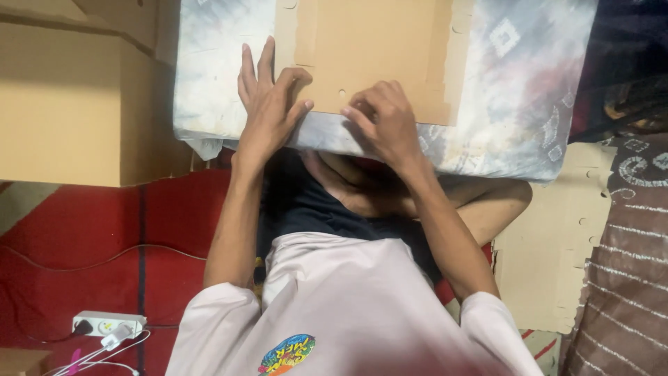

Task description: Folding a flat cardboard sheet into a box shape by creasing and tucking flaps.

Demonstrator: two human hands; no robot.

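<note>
head view: we press our left hand (pixel 268 104), fingers spread flat, and our right hand (pixel 386 122), fingers curled and gripping nothing, on a flat brown cardboard sheet (pixel 369 49) lying on the pale tie-dyed cushion (pixel 515 104) before our lap.

We see a low cushion (pixel 529 90) covered in pale tie-dye cloth, and on it lies a flat sheet of brown cardboard (pixel 369 56) with small punched holes. The cushion rests on a red floor mat (pixel 90 230). On that mat sit a white power strip (pixel 108 324) and another cardboard sheet (pixel 550 257).
</note>
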